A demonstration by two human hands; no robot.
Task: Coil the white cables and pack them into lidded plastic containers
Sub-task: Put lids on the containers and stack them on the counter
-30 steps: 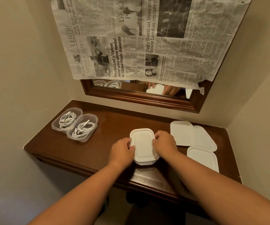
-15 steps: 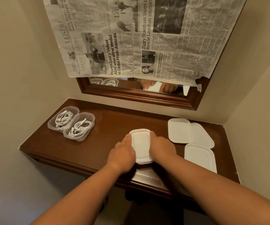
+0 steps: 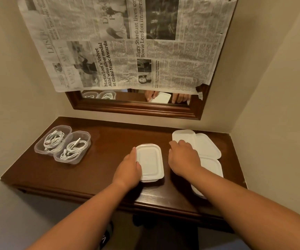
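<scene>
Left hand lies flat against a lidded container on the counter; right hand hovers relaxed, empty. It seems light, slick; grip its long sides.

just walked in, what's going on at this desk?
A person is packing white cables into plastic containers on a wooden desk. The left hand rests against the lidded container in the middle; the right hand is apart from it, over the loose lids on the right. Two open containers at the left hold coiled cables, not yet lidded.
</scene>
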